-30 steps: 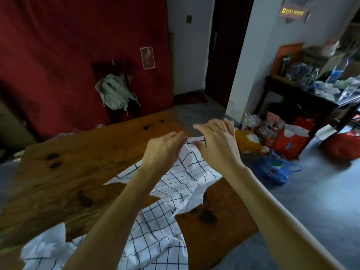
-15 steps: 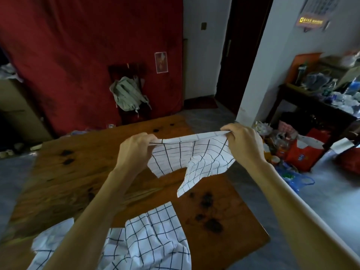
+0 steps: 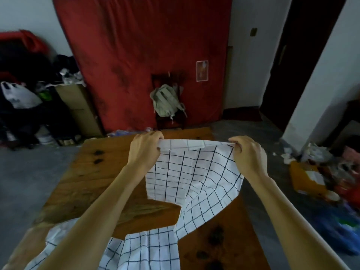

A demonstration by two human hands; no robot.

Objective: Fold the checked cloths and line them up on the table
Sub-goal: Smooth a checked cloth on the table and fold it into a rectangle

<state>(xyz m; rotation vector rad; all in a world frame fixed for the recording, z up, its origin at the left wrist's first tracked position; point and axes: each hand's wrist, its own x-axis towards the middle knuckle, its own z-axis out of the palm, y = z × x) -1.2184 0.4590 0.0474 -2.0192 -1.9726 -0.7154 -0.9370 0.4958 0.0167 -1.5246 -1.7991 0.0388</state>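
Above the middle of the table (image 3: 93,184) hangs a checked cloth (image 3: 192,176), its top edge held at the left end by the left hand (image 3: 145,151) and at the right end by the right hand (image 3: 248,154). More cloths (image 3: 144,250) lie at the near edge.

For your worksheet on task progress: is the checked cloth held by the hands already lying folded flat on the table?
No, the checked cloth hangs unfolded in the air, its top edge pinched by the left hand and right hand.
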